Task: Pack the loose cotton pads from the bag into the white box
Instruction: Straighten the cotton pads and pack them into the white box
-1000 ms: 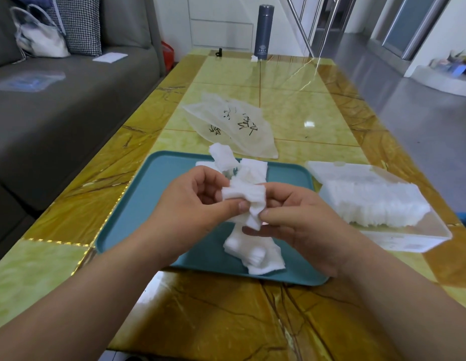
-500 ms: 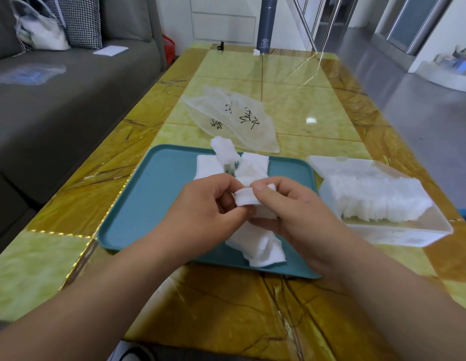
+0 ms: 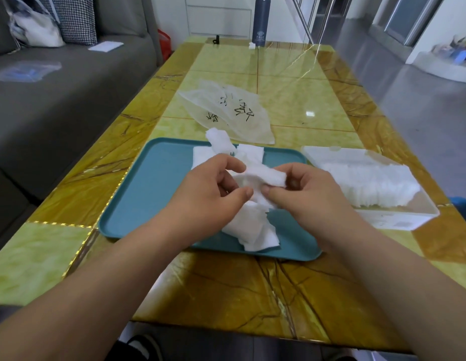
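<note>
Above a teal tray [image 3: 138, 201], my left hand [image 3: 213, 196] and my right hand [image 3: 304, 196] together pinch a small stack of white cotton pads [image 3: 263, 178]. More loose cotton pads [image 3: 252, 230] lie on the tray below and behind my hands. To the right stands the white box [image 3: 398, 220], open, with a row of pads [image 3: 370, 186] packed inside. The flat, translucent bag [image 3: 226, 110] with black lettering lies beyond the tray.
A yellow marble-patterned table [image 3: 291, 82] carries everything. A dark flask [image 3: 261, 19] stands at its far end. A grey sofa [image 3: 57, 100] with a white handbag [image 3: 33, 29] runs along the left. Grey floor lies to the right.
The pad stack between my hands has turned from upright to lying sideways, and my right fingers have shifted to its right end. The view has tilted slightly.
</note>
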